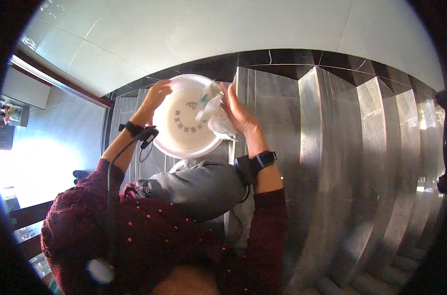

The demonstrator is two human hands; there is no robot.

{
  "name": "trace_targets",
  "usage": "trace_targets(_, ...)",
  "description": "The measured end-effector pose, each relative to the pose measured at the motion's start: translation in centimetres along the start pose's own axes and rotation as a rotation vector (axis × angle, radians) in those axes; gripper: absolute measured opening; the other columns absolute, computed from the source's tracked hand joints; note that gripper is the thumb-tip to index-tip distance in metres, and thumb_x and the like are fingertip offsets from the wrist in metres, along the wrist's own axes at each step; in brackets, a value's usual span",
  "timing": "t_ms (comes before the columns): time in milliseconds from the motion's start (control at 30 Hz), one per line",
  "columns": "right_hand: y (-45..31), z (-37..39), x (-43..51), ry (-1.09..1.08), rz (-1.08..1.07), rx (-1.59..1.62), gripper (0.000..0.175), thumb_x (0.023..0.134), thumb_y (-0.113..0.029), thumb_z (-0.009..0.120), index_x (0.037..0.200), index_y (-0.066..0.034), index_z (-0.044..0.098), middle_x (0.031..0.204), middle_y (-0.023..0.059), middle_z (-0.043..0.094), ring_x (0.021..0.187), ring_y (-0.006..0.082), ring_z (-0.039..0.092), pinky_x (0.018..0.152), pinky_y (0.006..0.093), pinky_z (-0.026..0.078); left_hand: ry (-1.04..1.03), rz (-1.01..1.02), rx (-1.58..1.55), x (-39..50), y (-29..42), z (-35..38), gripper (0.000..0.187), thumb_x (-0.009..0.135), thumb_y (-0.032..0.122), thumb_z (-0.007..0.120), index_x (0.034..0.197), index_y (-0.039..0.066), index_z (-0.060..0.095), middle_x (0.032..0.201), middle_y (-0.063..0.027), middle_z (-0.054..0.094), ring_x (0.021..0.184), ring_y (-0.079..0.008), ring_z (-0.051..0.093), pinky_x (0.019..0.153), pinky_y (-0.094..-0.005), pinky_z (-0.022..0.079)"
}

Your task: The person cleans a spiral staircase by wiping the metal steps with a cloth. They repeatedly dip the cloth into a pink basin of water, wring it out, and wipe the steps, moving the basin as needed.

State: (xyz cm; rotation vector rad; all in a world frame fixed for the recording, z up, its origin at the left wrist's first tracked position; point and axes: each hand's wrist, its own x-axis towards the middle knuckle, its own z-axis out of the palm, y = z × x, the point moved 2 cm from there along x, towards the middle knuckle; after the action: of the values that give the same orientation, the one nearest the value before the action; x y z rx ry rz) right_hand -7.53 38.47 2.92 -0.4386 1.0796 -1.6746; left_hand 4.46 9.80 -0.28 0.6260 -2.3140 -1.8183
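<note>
A round white basin (164, 138) stands on the grey stair in front of me, with dark printed writing and a mark on its pale bottom. I cannot tell whether there is water in it. My left hand (158, 94) is at the basin's upper left rim, fingers curled over the edge and slightly blurred; whether they grip it is unclear. Over the right rim, my right hand (238, 108) holds a crumpled white cloth or thin bag (214, 110) with a greenish patch. The cloth hangs along the palm side, and the thumb is hidden.
Grey stone steps (337, 147) run off to the right. A pale tiled wall (216, 33) with a dark skirting (278, 57) borders the top. At left lies a bright doorway floor (76, 118). My grey-trousered knee (197, 188) is close below the basin. A cable (109, 191) trails from the left wrist strap.
</note>
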Motion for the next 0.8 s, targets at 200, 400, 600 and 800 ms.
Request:
trace_targets(200, 2.0, -4.3, 1.0, 0.298, -0.081, -0.009, 0.092, 0.093, -0.075, 0.034, 0.158, -0.0128, 0.016, 0.160, 0.0180, 0.023, 0.143, 0.0319, 0.033, 0.116, 0.0546, 0.025, 0.359, -0.219, 0.770, -1.1, -14.1, -5.1, 0.073, 0.080, 0.029, 0.075, 0.143, 0.006, 0.044, 0.121, -0.0187, 0.062, 0.109, -0.0327, 0.062, 0.094, -0.0389, 0.049)
trace_targets(400, 7.8, -7.4, -3.2, 0.274, 0.285, -0.195, 0.064, 0.099, -0.055, 0.050, 0.131, 0.0007, 0.053, 0.121, 0.0182, 0.063, 0.105, 0.0252, 0.065, 0.091, 0.0404, 0.055, 0.275, -0.256, 0.584, -0.1, -17.1, -5.2, 0.076, 0.076, 0.033, 0.078, 0.139, 0.003, 0.047, 0.116, -0.0208, 0.065, 0.103, -0.0325, 0.066, 0.089, -0.0406, 0.052)
trace_targets(600, 15.9, -5.8, -5.1, 0.144, 0.686, -0.590, 0.055, 0.099, -0.047, 0.054, 0.120, 0.0035, 0.057, 0.106, 0.0144, 0.066, 0.095, 0.0237, 0.068, 0.067, 0.0369, 0.061, 0.123, -0.236, 0.307, 1.7, -16.2, -5.4, 0.042, 0.080, 0.016, 0.072, 0.119, 0.000, 0.062, 0.096, -0.0137, 0.070, 0.085, -0.0220, 0.069, 0.076, -0.0358, 0.055)
trace_targets(800, 20.5, -5.1, -3.0, 0.596, 0.056, -0.142, 0.041, 0.089, -0.023, 0.071, 0.111, 0.0076, 0.054, 0.088, 0.0127, 0.066, 0.079, 0.0224, 0.068, 0.067, 0.0365, 0.057, 0.122, -0.252, 0.017, 1.6, -17.2, -5.2, 0.038, 0.079, 0.003, 0.062, 0.117, 0.000, 0.061, 0.088, -0.0061, 0.064, 0.072, -0.0158, 0.062, 0.064, -0.0321, 0.052)
